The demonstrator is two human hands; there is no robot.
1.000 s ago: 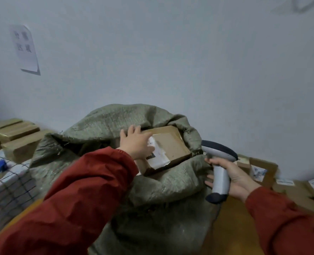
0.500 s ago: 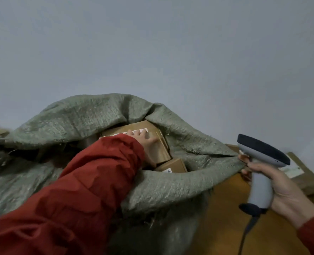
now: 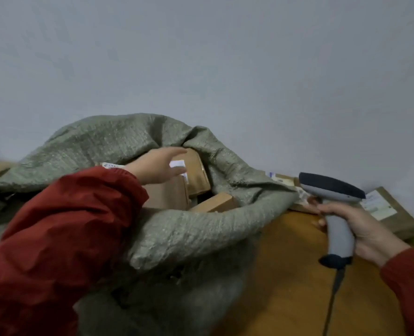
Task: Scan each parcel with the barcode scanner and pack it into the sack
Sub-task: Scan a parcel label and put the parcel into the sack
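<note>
A grey-green woven sack [image 3: 196, 229] stands open in front of me. Inside it lie several brown cardboard parcels: one with a white label [image 3: 197, 170], a plain one [image 3: 167, 195] and a smaller one [image 3: 215, 202] at the mouth's right. My left hand [image 3: 158, 167] hovers over the parcels inside the mouth, fingers stretched out, holding nothing. To the right of the sack, my right hand [image 3: 363, 229] grips the handle of the grey barcode scanner [image 3: 334, 207], its dark head pointing left.
More labelled cardboard parcels [image 3: 385, 209] lie on the wooden table [image 3: 293, 275] at the right, behind the scanner. The scanner's black cable [image 3: 332, 301] hangs down over the table. A bare grey wall rises behind the sack.
My left hand has let go of the parcel, which now lies in the sack, and has lifted with fingers spread. My view has shifted right; the scanner stays in my right hand.
</note>
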